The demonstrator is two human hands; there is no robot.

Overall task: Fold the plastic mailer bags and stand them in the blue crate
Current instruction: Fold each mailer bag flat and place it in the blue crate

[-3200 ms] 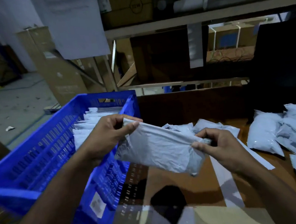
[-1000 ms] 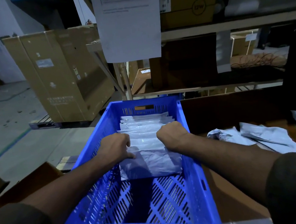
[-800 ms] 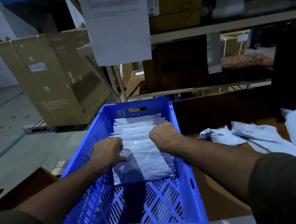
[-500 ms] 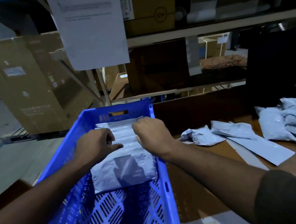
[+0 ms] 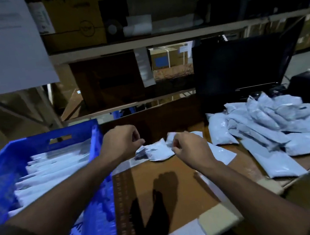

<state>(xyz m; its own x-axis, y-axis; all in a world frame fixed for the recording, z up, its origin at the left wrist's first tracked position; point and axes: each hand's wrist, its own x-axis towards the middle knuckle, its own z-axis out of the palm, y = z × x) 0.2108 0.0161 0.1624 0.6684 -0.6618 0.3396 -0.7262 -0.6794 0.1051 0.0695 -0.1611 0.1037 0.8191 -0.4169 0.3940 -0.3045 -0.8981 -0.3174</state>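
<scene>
While the blue crate (image 5: 45, 146) sat at the left edge of the bench (image 5: 176, 187) with folded mailers (image 5: 57, 168) standing in a row inside it, both hands hovered over a crumpled mailer (image 5: 154, 152) lying on the bench. The left hand (image 5: 119, 142) and right hand (image 5: 188, 148) had curled fingers; whether either pinched it, I could not tell. A pile of mailers (image 5: 265, 129) lay to the right.

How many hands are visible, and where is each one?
2. The left hand and the right hand are each at one end of a crumpled mailer bag on the table.
</scene>
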